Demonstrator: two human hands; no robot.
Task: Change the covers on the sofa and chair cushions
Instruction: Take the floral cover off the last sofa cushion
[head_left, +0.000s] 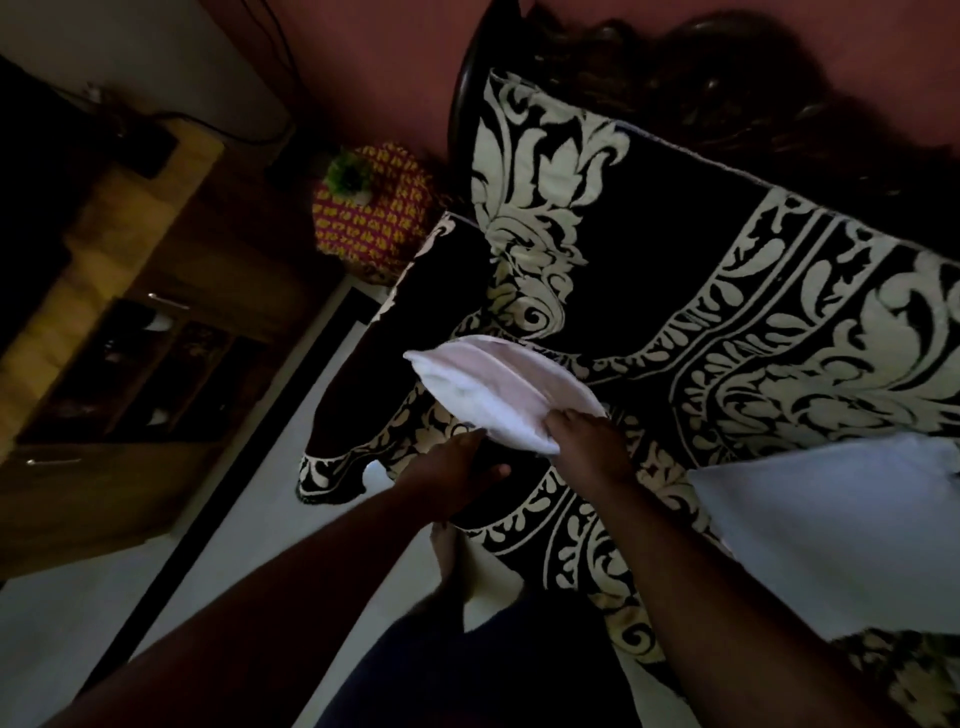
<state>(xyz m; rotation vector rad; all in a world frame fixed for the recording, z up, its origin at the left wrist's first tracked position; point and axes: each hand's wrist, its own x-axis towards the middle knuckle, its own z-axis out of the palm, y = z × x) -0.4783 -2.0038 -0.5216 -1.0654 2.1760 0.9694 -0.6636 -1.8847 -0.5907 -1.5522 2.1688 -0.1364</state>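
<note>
Reaching forward from the bottom of the frame, both bare forearms extended over the front edge of the sofa (649, 270), which was draped in a black cover with cream scrollwork. The right hand (584, 434) was palm down, its fingers closed over the near corner of a bare white cushion (491, 387), pinching the fabric there. The left hand (449, 475) sat lower and just beside it, under the cushion's near edge, fingers extended toward dark fabric; whether it gripped anything could not be determined in the dim light. The cushion itself was held tilted above the seat's front left area, its far end pointing away to the left. A pale sheet of cloth (831, 535) lay on the seat to the right, well apart from the hands. A bare foot (449, 561) stood on the light floor (249, 545) beneath the left wrist. Farther off, a red and yellow patterned stool (387, 221) bearing a small green plant (350, 176) stood beside the sofa's end, and a wooden cabinet (135, 332) occupied the left.
</note>
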